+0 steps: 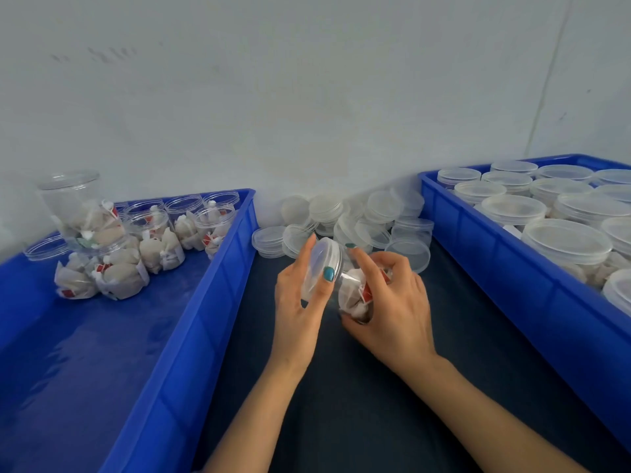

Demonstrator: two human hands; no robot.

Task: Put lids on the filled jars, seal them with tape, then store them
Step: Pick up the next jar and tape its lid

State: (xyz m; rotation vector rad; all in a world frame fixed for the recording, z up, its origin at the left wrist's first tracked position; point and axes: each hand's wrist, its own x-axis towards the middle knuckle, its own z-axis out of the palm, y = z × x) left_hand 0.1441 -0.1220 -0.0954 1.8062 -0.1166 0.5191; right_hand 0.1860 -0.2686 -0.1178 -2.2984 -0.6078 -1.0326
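**Lid meets jar between two bins**

Above the dark table [341, 404], the right hand [392, 302] grips a clear jar [355, 291] filled with small pouches, tipped on its side with its mouth to the left. The left hand [297, 302] holds a clear lid [319, 264] by its rim, against that mouth. Loose lids [358, 216] lie heaped by the wall behind. The left blue bin [211, 302] holds open filled jars [150, 233]; the right blue bin [495, 254] holds lidded jars [563, 240].
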